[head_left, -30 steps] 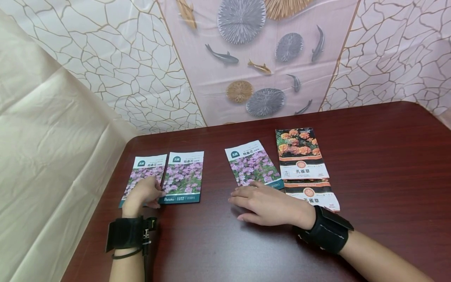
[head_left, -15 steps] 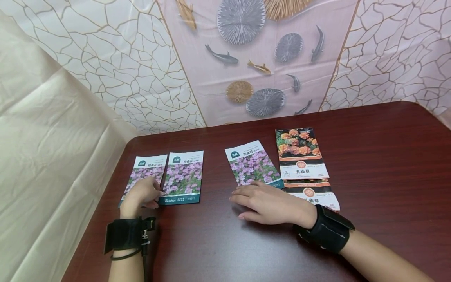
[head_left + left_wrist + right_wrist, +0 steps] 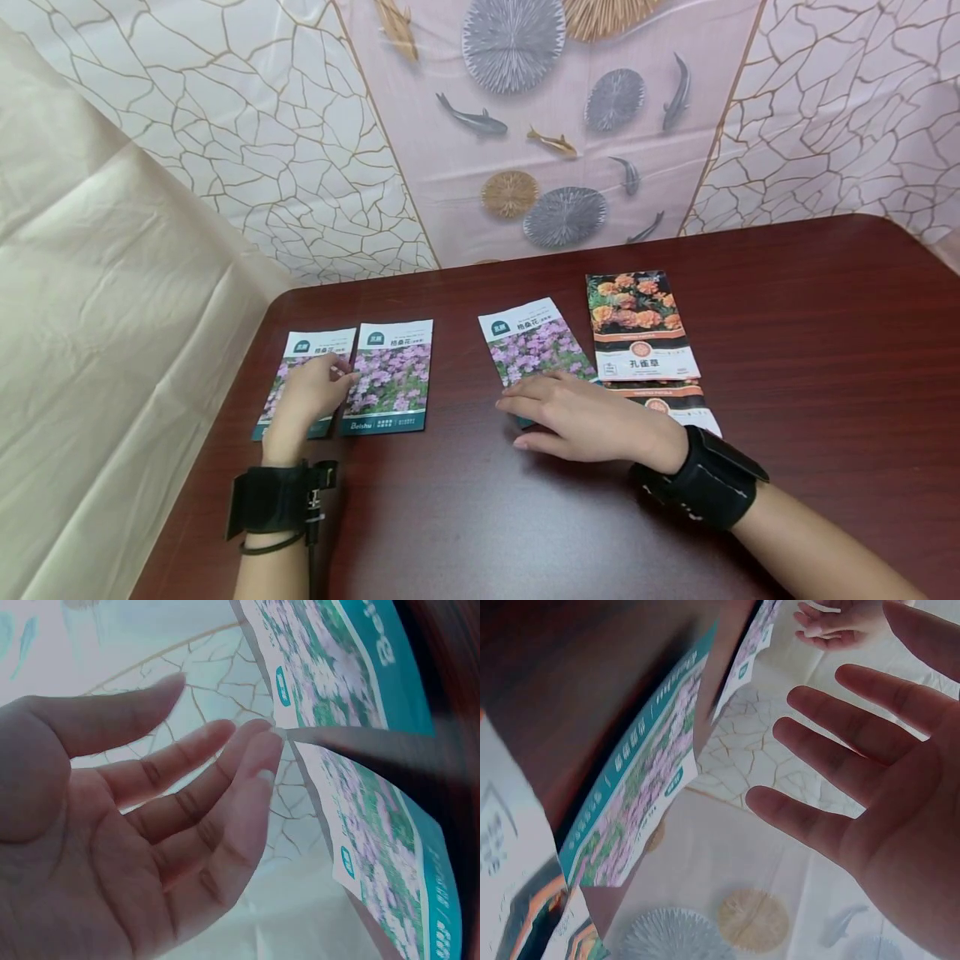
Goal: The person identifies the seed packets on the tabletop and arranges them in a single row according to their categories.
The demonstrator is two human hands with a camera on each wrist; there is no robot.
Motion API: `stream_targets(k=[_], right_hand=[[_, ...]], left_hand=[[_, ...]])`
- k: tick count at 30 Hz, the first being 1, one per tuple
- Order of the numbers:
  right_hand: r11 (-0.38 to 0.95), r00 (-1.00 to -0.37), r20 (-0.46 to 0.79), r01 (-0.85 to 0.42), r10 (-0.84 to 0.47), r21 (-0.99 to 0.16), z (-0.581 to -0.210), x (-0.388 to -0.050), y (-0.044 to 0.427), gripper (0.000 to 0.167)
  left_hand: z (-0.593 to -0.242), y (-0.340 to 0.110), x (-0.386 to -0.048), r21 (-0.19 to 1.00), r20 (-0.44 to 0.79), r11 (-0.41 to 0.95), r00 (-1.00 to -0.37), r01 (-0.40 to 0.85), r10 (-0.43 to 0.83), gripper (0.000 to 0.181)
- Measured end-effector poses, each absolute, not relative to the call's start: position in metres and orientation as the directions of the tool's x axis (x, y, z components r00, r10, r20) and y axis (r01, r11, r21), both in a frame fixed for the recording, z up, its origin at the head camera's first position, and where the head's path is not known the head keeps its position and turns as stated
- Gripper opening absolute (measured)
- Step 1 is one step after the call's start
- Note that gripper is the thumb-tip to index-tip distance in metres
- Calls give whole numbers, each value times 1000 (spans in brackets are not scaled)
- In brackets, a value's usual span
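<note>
Over the leftmost purple-flower seed packet (image 3: 318,340) hovers my left hand (image 3: 309,393), its fingers loosely bent and nothing held. A second purple-flower packet (image 3: 393,375) lies just right of it, face up. In the left wrist view, thumb and fingers of the left hand (image 3: 165,810) are apart. My right hand (image 3: 592,418) is above the lower end of a third, tilted purple-flower packet (image 3: 536,346), hiding part of it. Its fingers are straight and spread in the right wrist view, holding nothing. Beside that packet lies an orange-marigold packet (image 3: 637,317), overlapping another marigold packet (image 3: 686,402).
All packets lie flat on a dark red wooden table (image 3: 450,517). A patterned cloth (image 3: 480,150) hangs behind its far edge, and a cream cloth (image 3: 112,333) runs along the left side. Each wrist wears a black strap.
Both hands have risen a little from the table; the left fingers have come off the packets' lower edges. The right hand has shifted slightly right and away. The packets have stayed put.
</note>
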State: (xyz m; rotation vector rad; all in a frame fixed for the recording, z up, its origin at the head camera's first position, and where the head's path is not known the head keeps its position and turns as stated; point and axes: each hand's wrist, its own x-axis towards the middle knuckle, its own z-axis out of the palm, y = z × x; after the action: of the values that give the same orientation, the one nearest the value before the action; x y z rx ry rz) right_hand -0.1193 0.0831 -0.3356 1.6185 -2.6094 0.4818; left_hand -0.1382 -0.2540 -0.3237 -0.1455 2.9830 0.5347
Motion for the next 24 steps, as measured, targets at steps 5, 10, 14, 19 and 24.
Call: stream_targets(k=[5,10,14,19,24], right_hand=[[439,-497,213,-858,-841,-267,-330,-125,91,44],[466,-538,242,-833,-808,-298,-323,-133,102,43],[502,-585,242,-800,-774,-328,-318,-138,111,43],[518,-620,217,-765,-754,-383,-315,-145,123,41],[552,-649,116,-717,-752,-426,-315,-151,134,42]], left_hand=[[-320,-243,-135,351,-100,936,-995,-32,3,34],[-315,-231,-132,385,-86,923,-995,18,55,34],[-313,-223,-130,396,-73,917,-994,43,78,36],[-314,-215,-130,402,-55,912,-992,82,113,36],[-316,-205,-131,409,-40,903,-985,135,166,36]])
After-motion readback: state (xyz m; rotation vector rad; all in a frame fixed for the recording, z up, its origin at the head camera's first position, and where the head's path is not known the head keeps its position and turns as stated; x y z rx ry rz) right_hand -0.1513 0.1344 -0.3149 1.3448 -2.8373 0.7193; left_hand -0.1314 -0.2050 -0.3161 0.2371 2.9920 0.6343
